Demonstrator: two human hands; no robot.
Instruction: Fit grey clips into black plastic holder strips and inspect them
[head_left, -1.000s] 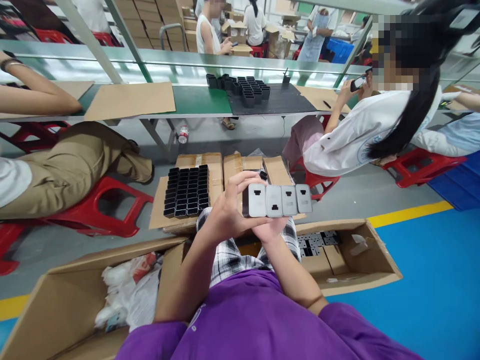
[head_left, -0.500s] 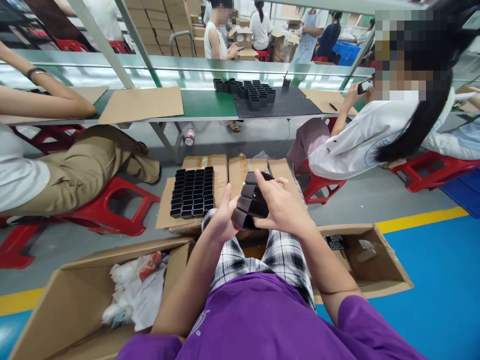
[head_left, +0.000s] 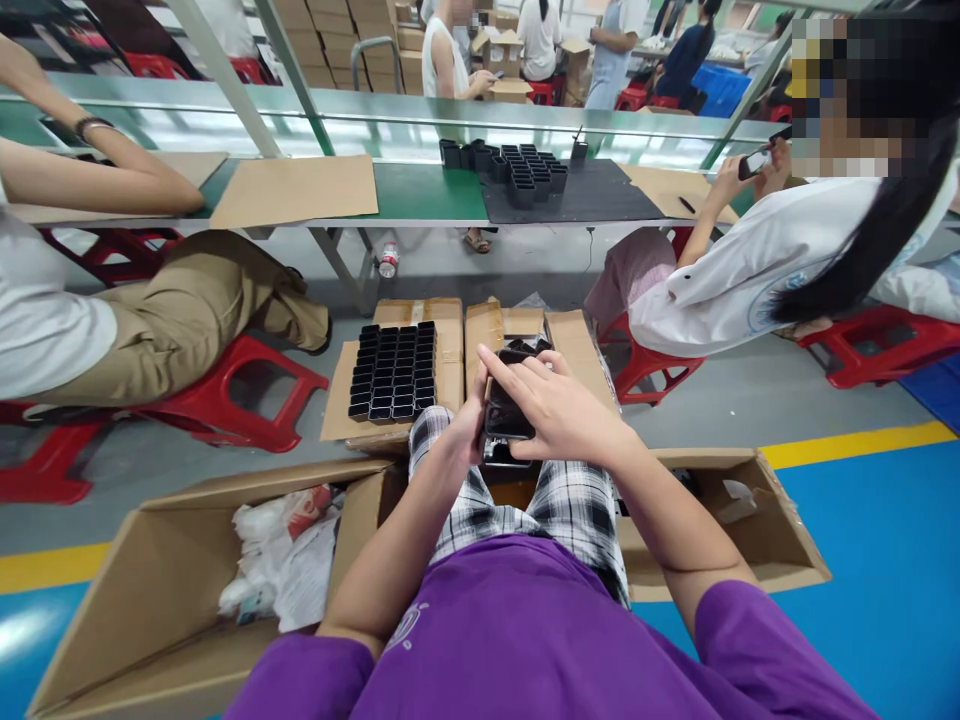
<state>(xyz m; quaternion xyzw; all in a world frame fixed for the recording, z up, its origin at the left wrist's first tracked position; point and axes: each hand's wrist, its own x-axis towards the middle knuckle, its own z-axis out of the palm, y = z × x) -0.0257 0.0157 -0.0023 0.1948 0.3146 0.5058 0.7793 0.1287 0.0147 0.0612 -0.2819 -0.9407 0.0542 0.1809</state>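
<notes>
Both my hands hold a short stack of black plastic housings (head_left: pixel 504 412) above my knees. My left hand (head_left: pixel 472 420) grips the stack from the left side, its fingers mostly hidden behind it. My right hand (head_left: pixel 553 408) lies over the top and right side, fingers wrapped round the pieces. Just ahead on the floor, a block of the same black housings (head_left: pixel 394 372) stands in neat rows on a cardboard sheet (head_left: pixel 337 400). Closed cartons (head_left: pixel 570 340) sit beyond my hands.
An open carton with white plastic bags (head_left: pixel 281 570) stands at my left, another open carton (head_left: pixel 757 520) at my right. Seated people on red stools (head_left: pixel 247 380) flank the aisle. A green conveyor table (head_left: pixel 420 195) carries more black housings (head_left: pixel 525 170).
A second ago the pieces were held in a row with their pale faces towards me. They have since been turned dark side up and drawn together, and my right hand has come over the top.
</notes>
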